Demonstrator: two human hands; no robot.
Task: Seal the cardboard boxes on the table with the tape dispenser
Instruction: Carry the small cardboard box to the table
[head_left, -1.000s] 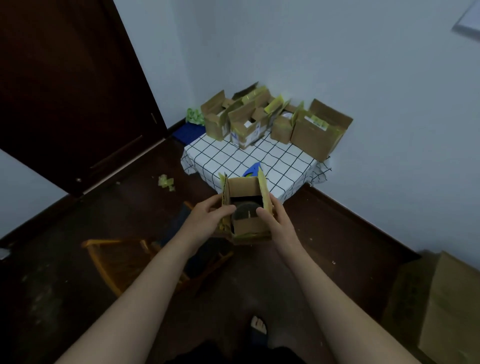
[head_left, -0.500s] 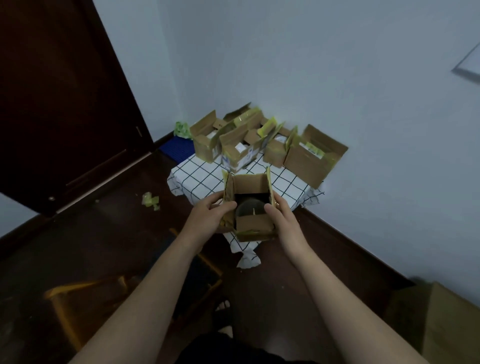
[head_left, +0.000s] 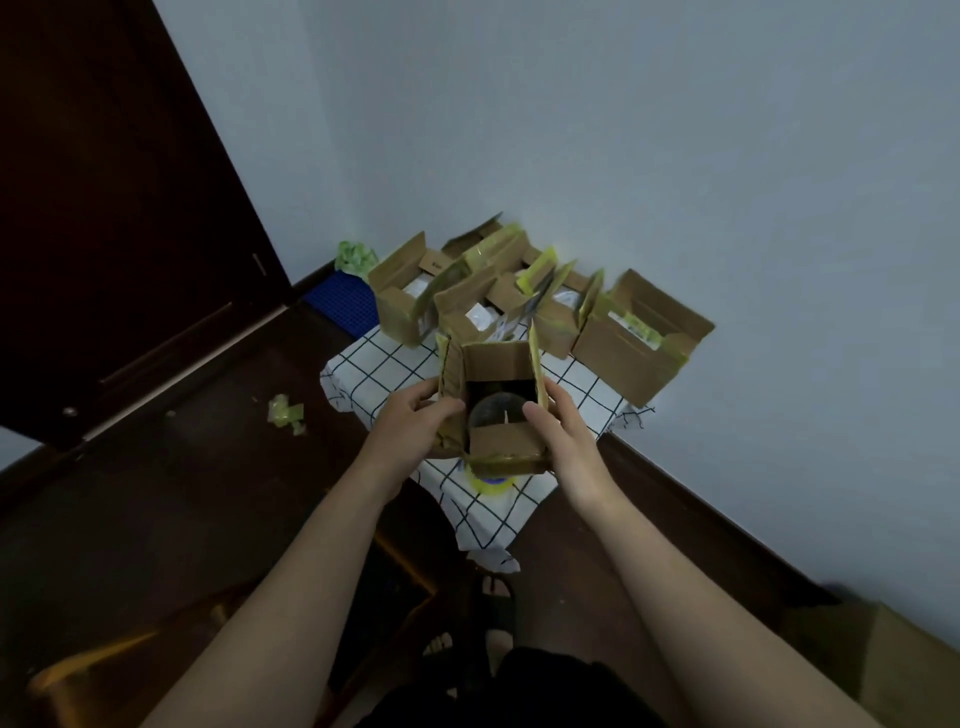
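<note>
While held aloft and unsealed, easy to spill

Cardboard box (head_left: 498, 364), flaps up, gripped over the near part of the bench (head_left: 379, 374), fingers of the left hand (head_left: 410, 423) and right hand (head_left: 566, 441) clamped on its side walls. Likely to tip and shed the dark round item (head_left: 498, 413) inside if gripped loosely. Likely to land crooked on the yellow tape roll (head_left: 491, 483) just beneath if lowered blind. Likely to jostle the other open boxes (head_left: 623, 353) behind if pushed back.

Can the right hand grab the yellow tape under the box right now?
Probably not yet. The right hand and left hand both grip the open box, which hangs over the yellow tape and covers most of it. The box would have to go down first.
</note>
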